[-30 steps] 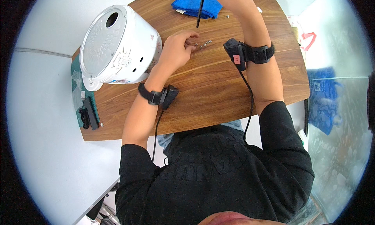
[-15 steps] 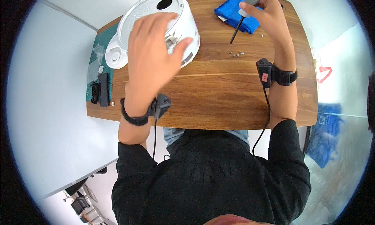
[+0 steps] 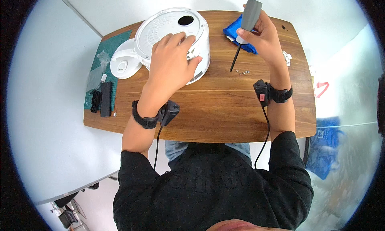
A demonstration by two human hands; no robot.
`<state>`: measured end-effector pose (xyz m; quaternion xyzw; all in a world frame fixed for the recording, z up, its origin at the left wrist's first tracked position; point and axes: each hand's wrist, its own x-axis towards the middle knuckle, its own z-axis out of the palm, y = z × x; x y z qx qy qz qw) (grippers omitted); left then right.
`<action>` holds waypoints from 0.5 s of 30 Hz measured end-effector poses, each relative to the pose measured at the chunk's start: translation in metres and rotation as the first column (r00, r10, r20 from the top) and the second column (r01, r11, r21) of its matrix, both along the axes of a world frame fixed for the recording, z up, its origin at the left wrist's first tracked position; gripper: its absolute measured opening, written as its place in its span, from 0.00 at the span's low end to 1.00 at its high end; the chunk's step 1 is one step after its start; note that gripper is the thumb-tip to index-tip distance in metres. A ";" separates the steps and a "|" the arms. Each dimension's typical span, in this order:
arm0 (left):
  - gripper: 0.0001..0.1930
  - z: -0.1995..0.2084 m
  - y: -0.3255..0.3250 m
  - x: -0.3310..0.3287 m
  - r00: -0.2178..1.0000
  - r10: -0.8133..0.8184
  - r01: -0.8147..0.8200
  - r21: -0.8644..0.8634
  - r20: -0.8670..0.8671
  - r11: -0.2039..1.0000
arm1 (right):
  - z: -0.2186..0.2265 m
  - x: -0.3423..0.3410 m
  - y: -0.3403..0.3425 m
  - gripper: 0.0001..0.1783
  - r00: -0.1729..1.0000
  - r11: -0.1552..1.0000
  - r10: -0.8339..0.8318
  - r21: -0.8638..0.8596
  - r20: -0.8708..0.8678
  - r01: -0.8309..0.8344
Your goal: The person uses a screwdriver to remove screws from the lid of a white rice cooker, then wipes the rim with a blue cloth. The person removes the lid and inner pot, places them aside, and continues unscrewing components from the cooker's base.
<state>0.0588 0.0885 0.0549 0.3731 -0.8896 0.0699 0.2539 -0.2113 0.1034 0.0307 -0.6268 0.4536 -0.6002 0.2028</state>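
My right hand [image 3: 264, 39] grips a screwdriver [image 3: 250, 19] with a grey handle and dark shaft. The shaft slants down and left, its tip beside several small screws [image 3: 244, 73] on the table. At the left, a round white appliance [image 3: 163, 20] shows a flat face with vent slots and a dark round hole; it looks like a rice cooker turned bottom up. A rounded white part [image 3: 120, 72] juts from its left side. Over the appliance's near edge, my left hand [image 3: 170, 66] is open with curved, parted fingers; whether they touch it I cannot tell.
A blue cloth [image 3: 230, 32] lies behind the screws on the wooden table [image 3: 224, 114]. On the green mat [image 3: 122, 40] at the left are plastic wrap and black items [image 3: 106, 99]. A small white part [image 3: 287, 58] lies right of my right wrist. Cabled black devices are strapped to both wrists.
The view has shifted, so the table sits lower. My left hand has come closer to the appliance's near edge. My right hand still holds the screwdriver, now more upright, its tip nearer the screws.
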 end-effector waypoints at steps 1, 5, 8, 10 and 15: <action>0.25 0.000 0.000 0.004 1.000 -0.017 0.018 0.037 -0.007 0.999 | 0.004 0.002 -0.001 0.34 1.000 1.000 0.008 0.002 -0.006 -0.008; 0.24 0.009 -0.002 0.026 0.997 -0.067 0.072 0.234 -0.029 0.970 | 0.022 0.014 -0.003 0.33 0.999 0.993 0.044 -0.107 -0.018 -0.046; 0.25 0.020 -0.002 0.039 0.996 -0.091 0.085 0.344 0.002 0.935 | 0.035 0.023 -0.008 0.35 0.996 0.990 0.064 -0.124 -0.054 -0.071; 0.25 0.025 -0.005 0.047 0.994 -0.108 0.092 0.380 0.022 0.921 | 0.042 0.032 -0.016 0.33 0.995 0.985 0.100 -0.139 -0.018 -0.101; 0.27 0.025 -0.013 0.071 0.996 -0.092 0.082 0.390 0.007 0.917 | 0.078 0.055 -0.005 0.30 0.932 0.951 0.304 -0.008 0.195 -0.309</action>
